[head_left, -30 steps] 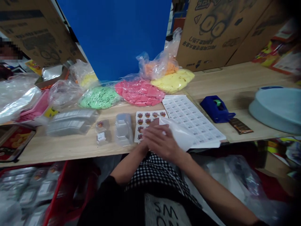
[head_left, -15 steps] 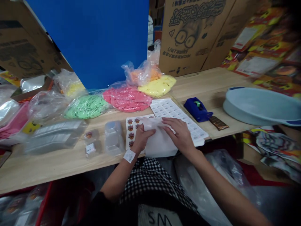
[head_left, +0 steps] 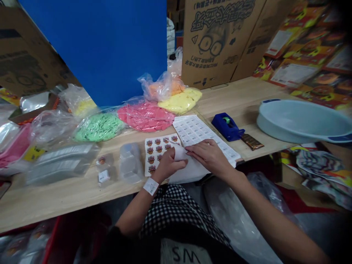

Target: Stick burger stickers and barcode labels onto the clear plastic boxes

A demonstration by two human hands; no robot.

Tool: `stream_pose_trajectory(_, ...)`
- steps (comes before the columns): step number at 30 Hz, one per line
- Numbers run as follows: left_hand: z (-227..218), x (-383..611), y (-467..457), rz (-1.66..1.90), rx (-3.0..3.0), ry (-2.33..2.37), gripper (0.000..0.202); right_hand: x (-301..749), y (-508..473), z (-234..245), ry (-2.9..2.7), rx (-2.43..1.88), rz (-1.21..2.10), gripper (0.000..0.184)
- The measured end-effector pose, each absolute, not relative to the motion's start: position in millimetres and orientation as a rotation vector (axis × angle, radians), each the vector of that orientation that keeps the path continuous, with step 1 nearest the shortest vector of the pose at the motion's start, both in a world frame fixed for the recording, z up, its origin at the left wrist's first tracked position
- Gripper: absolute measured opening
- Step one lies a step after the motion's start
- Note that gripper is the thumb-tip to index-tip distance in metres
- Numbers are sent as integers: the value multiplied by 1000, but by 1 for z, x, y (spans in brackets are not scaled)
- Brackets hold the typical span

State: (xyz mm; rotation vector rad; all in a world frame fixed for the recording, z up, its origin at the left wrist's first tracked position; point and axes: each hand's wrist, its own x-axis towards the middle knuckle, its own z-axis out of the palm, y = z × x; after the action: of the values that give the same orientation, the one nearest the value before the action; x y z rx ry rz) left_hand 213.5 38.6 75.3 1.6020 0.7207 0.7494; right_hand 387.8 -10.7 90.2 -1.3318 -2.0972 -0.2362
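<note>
A blank white paper sheet point(head_left: 189, 175) lies at the table's front edge, its upper left part curled up. Pinching that curl between thumb and fingers is my left hand point(head_left: 171, 165), which has a white barcode label stuck on the wrist. My right hand point(head_left: 207, 156) has its fingers together on the sheet's upper edge, the tips close to the left hand. Just behind the left hand is a sheet of round cartoon stickers point(head_left: 158, 149), partly covered. Farther right, a stack of printed barcode label sheets point(head_left: 192, 126) reaches under my right hand.
A clear plastic tray point(head_left: 130, 163) and a small labelled pack point(head_left: 103, 176) lie to the left. Behind are bags of green point(head_left: 99, 126), pink point(head_left: 148, 115) and yellow point(head_left: 181, 101) material. To the right are a blue tape dispenser point(head_left: 227, 126) and a pale blue basin point(head_left: 302, 124).
The sheet's upper part has gone from raised and fairly flat to curled over at my left hand. More of the sticker sheet shows. My right fingers have drawn together; the view has shifted slightly.
</note>
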Motion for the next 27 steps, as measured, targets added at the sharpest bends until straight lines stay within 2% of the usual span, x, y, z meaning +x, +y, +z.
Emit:
stream_pose_trajectory(5,78,215,34,703,1619,717,14,389,-13,90,-2203,-1277,-359,22)
stream_pose_trajectory(10,82,217,31,808,1627,734,10,388,-15,87,-2193,-1303,-331,26)
stream_pose_trajectory(17,83,218,31,830,1580,755,20,386,-13,87,-2159,-1313,-348,27)
stream_pose_trajectory(27,80,215,34,768,1565,717,32,386,-17,89,-2031,-1349,15,25)
